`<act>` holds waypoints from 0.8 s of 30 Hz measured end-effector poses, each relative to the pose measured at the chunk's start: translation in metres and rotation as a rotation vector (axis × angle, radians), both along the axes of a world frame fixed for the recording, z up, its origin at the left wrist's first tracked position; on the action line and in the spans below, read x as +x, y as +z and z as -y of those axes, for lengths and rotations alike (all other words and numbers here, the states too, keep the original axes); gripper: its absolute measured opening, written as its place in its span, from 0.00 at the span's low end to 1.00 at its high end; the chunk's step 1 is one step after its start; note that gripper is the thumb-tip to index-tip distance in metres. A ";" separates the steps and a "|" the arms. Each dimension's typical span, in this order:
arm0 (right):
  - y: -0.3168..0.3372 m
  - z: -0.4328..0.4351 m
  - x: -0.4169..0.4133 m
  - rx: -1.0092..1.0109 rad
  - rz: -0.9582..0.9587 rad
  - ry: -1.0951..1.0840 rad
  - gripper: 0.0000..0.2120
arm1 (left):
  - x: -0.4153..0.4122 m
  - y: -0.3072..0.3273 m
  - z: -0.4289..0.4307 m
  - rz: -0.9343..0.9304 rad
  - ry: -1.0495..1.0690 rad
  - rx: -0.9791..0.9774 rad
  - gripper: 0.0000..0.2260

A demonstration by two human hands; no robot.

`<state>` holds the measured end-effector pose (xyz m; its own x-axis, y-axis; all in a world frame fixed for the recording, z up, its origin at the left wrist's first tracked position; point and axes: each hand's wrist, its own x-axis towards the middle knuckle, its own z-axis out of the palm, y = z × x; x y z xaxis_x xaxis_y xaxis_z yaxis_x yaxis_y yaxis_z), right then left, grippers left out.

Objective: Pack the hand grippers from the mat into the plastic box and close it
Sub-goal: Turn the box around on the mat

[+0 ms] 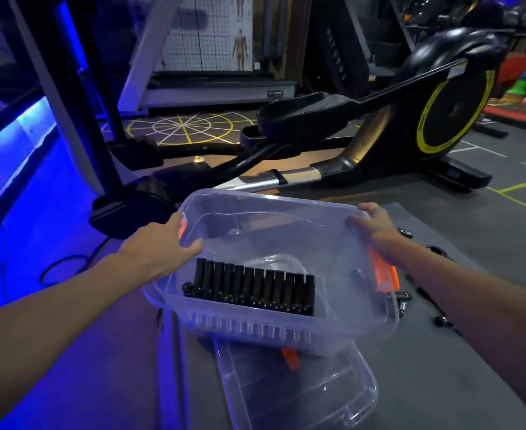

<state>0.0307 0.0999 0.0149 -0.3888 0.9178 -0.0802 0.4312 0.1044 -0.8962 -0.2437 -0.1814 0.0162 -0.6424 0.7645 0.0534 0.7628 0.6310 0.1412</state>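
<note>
You are in a dim gym lit blue at the left, an elliptical trainer (410,119) beyond a dark mat (441,352). Your left hand (159,243) has its grip closed over the clear plastic box (274,240) at its left rim; your right hand (376,231) clasps the right rim. The box sits tilted above its lid (299,395) on the mat. A row of black hand grippers (252,287) lies inside; more pieces lie on the mat at right.

left hand (165,243): forearm bare, reaching far-right, fingers curled over a rim, thumb inside | right hand (376,234): forearm bare, reaching far-left, fingers clasped on the opposite rim | hands well apart
</note>
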 end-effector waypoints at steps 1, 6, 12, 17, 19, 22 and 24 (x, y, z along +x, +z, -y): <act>-0.002 0.000 0.000 -0.002 0.014 0.018 0.45 | -0.001 -0.001 0.000 -0.003 -0.001 -0.011 0.32; -0.019 0.008 0.015 0.075 0.186 0.097 0.41 | 0.000 -0.008 -0.002 -0.050 -0.030 -0.057 0.34; -0.013 0.065 0.040 0.326 0.419 0.163 0.42 | 0.005 -0.009 0.001 -0.107 -0.057 -0.060 0.33; -0.023 0.076 0.053 0.368 0.233 0.175 0.44 | 0.013 -0.005 0.002 -0.090 -0.078 -0.013 0.30; -0.022 0.075 0.056 0.349 0.176 0.171 0.44 | 0.019 -0.001 0.004 -0.090 -0.074 -0.011 0.29; -0.021 0.067 0.059 0.348 0.195 0.221 0.45 | 0.029 0.001 0.009 -0.091 -0.067 -0.025 0.28; -0.020 0.059 0.061 0.379 0.234 0.254 0.44 | 0.038 0.000 0.012 -0.079 -0.073 -0.029 0.26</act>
